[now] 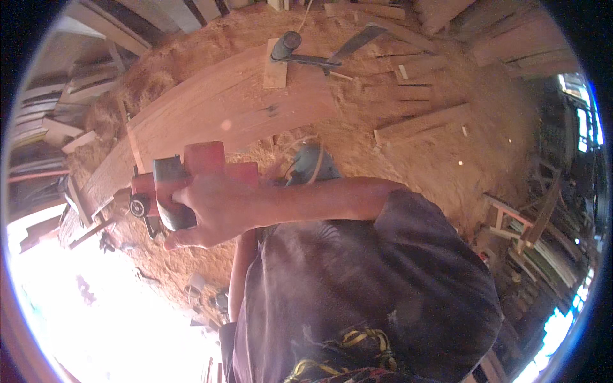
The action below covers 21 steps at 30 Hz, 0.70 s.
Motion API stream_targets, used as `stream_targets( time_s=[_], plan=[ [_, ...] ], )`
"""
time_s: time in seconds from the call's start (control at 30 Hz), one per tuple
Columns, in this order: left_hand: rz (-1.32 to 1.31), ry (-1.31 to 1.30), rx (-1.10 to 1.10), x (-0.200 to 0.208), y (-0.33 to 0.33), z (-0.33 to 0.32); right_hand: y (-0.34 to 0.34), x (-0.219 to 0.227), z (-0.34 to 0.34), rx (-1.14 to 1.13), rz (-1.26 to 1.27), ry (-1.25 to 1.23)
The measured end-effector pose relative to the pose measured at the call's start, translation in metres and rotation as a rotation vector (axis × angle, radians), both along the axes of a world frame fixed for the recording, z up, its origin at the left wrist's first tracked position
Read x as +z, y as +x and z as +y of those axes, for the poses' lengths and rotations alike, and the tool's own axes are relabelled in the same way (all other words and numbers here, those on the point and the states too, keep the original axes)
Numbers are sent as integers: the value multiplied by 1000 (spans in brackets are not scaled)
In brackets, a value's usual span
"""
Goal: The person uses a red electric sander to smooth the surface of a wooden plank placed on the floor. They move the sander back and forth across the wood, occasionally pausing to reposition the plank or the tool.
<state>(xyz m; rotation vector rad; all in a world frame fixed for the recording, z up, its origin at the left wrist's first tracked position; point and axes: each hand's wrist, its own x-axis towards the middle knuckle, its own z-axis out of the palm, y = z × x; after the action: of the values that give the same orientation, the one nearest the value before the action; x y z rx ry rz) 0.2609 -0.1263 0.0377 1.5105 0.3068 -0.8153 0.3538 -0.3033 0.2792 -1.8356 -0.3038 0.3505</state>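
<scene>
Toward the left end of a long reddish plank [211, 105], by its lower edge, sits the red power tool [205, 155]; I can't tell whether the two touch. My right hand [217, 204] is wrapped around its black handle [168, 210]. Below, my left forearm [242, 271] runs up behind it; that hand is hidden, so I cannot tell its state. I'd keep the grip firm, the wrist straight and the tool level. Farther right, near the plank's upper edge, a dark tool [287, 46] crosses a pale block [274, 73]; best kept clear.
</scene>
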Motion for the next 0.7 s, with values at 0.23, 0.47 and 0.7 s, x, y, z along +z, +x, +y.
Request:
stream_targets(
  time_s=[0.23, 0.47, 0.7],
  plan=[
    [-3, 82, 132, 7, -38, -16, -11, 12, -46, 79, 0, -87],
    [171, 217, 330, -54, -127, 8, -53, -11, -93, 201, 34, -355],
    [425, 113, 503, -178, -285, 37, -124, -48, -92, 202, 204, -561]
  ],
)
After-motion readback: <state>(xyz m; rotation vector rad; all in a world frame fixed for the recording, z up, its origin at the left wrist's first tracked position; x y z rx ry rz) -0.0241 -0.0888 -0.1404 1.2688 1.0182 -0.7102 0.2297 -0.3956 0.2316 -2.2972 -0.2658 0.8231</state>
